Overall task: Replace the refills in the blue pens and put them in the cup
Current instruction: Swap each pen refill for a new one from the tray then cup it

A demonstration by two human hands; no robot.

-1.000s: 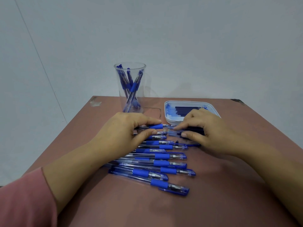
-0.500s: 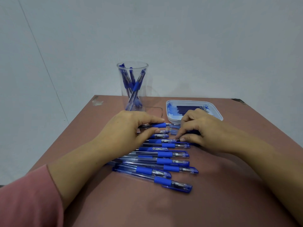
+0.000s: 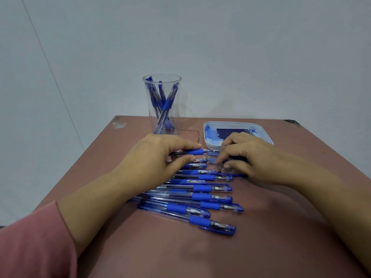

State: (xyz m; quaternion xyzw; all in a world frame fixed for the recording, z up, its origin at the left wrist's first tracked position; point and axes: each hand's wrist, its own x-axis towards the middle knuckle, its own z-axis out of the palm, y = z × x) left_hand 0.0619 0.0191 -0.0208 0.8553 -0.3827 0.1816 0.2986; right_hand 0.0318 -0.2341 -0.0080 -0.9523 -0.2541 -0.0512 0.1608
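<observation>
Blue pens (image 3: 200, 194) lie in a loose row across the middle of the reddish-brown tabletop (image 3: 271, 227), barrels pointing roughly left to right with their clear caps toward our right. Our left hand (image 3: 158, 157) rests over the far end of this row, palm down. Its forefinger and thumb pinch one pen (image 3: 193, 152) by its blue grip, held just above the others with its tip pointing right. Our right hand (image 3: 251, 157) is curled palm down opposite it, fingertips bent toward that tip. Something small and bluish sits under our right fingertips (image 3: 218, 160), but we cannot tell what it is, or whether the hand grips it or only touches it. A dark, slim shape shows beneath this hand's fingers, too hidden for us to name.

Behind our left hand stands a clear plastic cup (image 3: 162, 105), upright near the far edge of the tabletop, with several blue pens inside leaning against one another. Behind our right hand, just beside the cup's right, sits a shallow white tray (image 3: 267, 137) holding dark refills (image 3: 230, 131) laid side by side, with blue smears on its floor. Our right knuckles overlap the tray's near rim in this view. A pink sleeve (image 3: 34, 241) covers our left forearm at the lower left corner. A pale grey wall (image 3: 241, 57) rises behind the tabletop.
</observation>
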